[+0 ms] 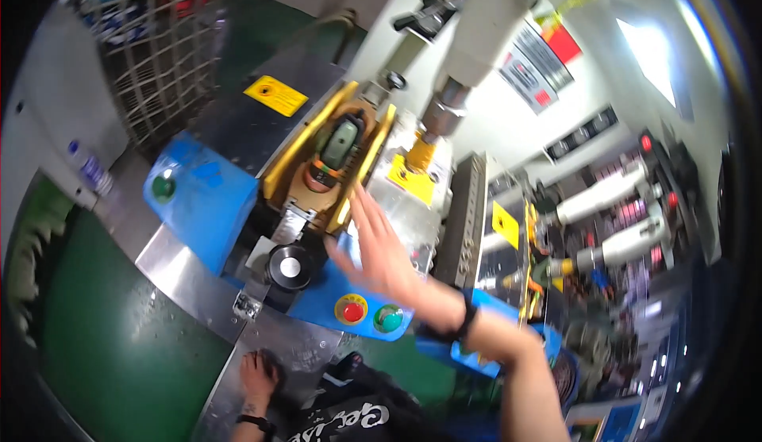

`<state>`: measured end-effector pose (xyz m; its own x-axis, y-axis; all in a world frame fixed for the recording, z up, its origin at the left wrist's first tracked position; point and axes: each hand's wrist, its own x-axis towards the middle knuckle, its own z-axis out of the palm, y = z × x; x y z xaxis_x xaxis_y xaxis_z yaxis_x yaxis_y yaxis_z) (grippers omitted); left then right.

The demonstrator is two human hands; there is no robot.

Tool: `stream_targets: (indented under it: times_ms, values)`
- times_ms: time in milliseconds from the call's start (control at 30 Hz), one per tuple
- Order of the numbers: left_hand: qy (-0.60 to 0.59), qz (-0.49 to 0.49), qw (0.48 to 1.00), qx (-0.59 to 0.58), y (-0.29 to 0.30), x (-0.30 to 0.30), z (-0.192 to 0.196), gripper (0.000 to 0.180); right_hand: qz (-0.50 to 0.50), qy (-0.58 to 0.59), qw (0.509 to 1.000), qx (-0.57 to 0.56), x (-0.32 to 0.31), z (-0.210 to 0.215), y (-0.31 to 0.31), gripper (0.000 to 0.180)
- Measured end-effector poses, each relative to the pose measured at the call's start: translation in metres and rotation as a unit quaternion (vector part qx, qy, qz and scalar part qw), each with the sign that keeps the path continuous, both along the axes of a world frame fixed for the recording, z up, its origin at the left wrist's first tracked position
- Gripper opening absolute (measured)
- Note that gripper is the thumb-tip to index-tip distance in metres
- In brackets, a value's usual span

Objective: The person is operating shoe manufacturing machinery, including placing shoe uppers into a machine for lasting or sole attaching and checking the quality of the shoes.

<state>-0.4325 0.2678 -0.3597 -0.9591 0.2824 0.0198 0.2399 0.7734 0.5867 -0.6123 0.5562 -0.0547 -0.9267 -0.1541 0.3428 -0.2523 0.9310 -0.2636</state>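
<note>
A dark green and black shoe (342, 142) with an orange-red band at its near end lies in a press cradle between yellow side walls (305, 136). My right hand (379, 247) is raised just to the right of the cradle's near end, fingers stretched out, blurred by motion and holding nothing visible. Below it are a red button (351, 309) and a green button (388, 319) on a blue panel. My left hand (259, 376) is low down at the metal ledge (305, 343), its fingers apart and resting on the surface. I see nothing held in it.
A round black knob (290, 267) sits before the cradle. Another green button (163, 188) is on the left blue housing. A press arm (444, 105) hangs right of the shoe. A wire cage (163, 61) stands at far left, a bottle (92, 167) below it. More press stations are at right.
</note>
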Motion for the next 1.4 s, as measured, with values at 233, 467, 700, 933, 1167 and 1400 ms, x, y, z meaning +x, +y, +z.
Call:
stream_targets:
  times_ms: [233, 467, 700, 933, 1167, 1400]
  values:
    - [0.057, 0.078, 0.995, 0.04, 0.016, -0.006, 0.008, 0.027, -0.045, -0.213, 0.97, 0.109, 0.19, -0.036, 0.008, 0.082]
    - [-0.002, 0.168, 0.984, 0.056, 0.035, 0.054, 0.009, 0.031, -0.025, -0.116, 0.977, -0.18, 0.256, -0.035, 0.001, 0.062]
    - [-0.06, 0.277, 0.957, -0.068, 0.006, 0.179, 0.01, 0.056, 0.133, -0.263, 0.919, -0.262, 0.336, -0.089, 0.031, 0.044]
    - [-0.285, 0.201, 0.932, -0.095, -0.043, 0.219, 0.047, 0.087, 0.242, -0.244, 0.915, -0.212, 0.346, -0.088, 0.001, 0.038]
    - [-0.293, 0.075, 0.94, -0.157, -0.07, 0.225, 0.039, 0.083, 0.228, -0.281, 0.904, -0.227, 0.376, -0.121, -0.076, 0.036]
    - [-0.295, -0.096, 0.949, 0.052, -0.138, 0.204, 0.001, 0.056, 0.312, -0.298, 0.891, -0.144, 0.366, -0.109, -0.161, 0.039]
